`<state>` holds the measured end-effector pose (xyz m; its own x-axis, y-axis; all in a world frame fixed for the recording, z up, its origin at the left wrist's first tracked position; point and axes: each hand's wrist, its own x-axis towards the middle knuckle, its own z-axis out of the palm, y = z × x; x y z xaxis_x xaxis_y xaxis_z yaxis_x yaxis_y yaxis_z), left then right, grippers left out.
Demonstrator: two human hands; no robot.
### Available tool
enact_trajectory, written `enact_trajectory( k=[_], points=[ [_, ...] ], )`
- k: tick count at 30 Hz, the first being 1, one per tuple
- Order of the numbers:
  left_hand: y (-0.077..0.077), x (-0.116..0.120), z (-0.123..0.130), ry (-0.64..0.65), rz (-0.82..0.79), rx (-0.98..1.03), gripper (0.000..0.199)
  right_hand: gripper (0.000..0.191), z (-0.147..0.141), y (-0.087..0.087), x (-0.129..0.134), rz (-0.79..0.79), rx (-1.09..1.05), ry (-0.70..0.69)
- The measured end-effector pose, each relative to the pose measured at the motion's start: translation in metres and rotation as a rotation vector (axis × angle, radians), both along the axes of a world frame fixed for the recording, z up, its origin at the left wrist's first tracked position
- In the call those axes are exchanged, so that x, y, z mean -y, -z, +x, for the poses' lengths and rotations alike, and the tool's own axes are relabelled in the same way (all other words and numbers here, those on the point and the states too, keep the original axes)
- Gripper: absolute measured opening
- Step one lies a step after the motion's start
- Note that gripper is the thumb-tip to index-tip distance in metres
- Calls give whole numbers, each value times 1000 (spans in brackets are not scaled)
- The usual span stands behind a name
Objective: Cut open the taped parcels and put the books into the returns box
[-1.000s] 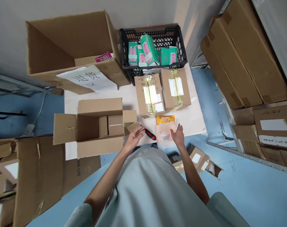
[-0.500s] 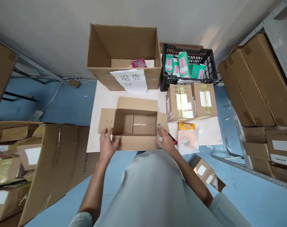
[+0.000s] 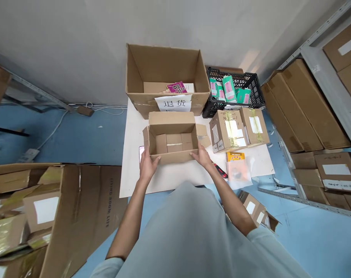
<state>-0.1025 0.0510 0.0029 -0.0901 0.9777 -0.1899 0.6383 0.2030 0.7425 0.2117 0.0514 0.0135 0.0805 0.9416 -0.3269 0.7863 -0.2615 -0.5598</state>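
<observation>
Between my two hands is an open cardboard box [image 3: 175, 157], its top flaps spread and only bare cardboard showing inside. My left hand [image 3: 148, 165] grips its near left corner, thumb on the front side. At the near right corner my right hand [image 3: 202, 156] holds it the same way. Whether the box touches the table or is slightly raised, I cannot tell. A red and black utility knife [image 3: 220, 170] lies just right of my right hand. Part of a phone-like object [image 3: 141, 151] shows beside my left hand.
Behind stands a big carton [image 3: 168, 101] with a paper sign. To the right are a black crate [image 3: 234, 103] of green packs, two taped boxes [image 3: 228, 131] and a plastic-wrapped packet [image 3: 238, 170]. A large carton [image 3: 91, 200] of boxes is at left; shelving [image 3: 305, 58] at right.
The box has moved away from me, toward the big carton, with both hands gripping it. Its left flap now stands up, and the phone-like object and more of the knife show.
</observation>
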Motion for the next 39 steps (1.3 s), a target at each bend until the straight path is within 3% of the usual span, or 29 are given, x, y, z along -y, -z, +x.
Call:
enact_trajectory(
  k=[3, 7, 11, 15, 20, 23, 27, 29, 31, 34, 37, 39],
  points=[
    [-13, -6, 2, -9, 53, -58, 79, 85, -6, -7, -3, 14, 61, 25],
    [-34, 19, 33, 75, 228, -33, 62, 70, 17, -7, 39, 181, 48, 103],
    [-44, 54, 87, 269, 256, 133, 45, 54, 68, 6, 99, 121, 78, 278],
    [-38, 81, 147, 513, 130, 269, 37, 48, 136, 25, 146, -64, 179, 453],
    [-16, 96, 227, 728, -22, 256, 38, 57, 225, 44, 180, -162, 265, 649],
    [4, 98, 282, 796, -100, 267, 40, 75, 274, 56, 188, -178, 280, 733],
    [38, 101, 357, 909, -145, 156, 44, 115, 326, 78, 182, -287, 205, 733],
    [55, 104, 387, 960, -174, 48, 48, 120, 342, 90, 174, -371, 171, 689],
    [70, 108, 411, 978, -210, -48, 53, 109, 352, 100, 167, -419, 171, 629],
    [89, 112, 433, 984, -251, -133, 58, 76, 359, 110, 162, -396, 182, 509],
    [102, 113, 444, 985, -257, -176, 57, 39, 365, 111, 163, -323, 184, 402],
    [106, 112, 447, 973, -250, -188, 56, 25, 370, 107, 164, -298, 186, 374]
  ],
)
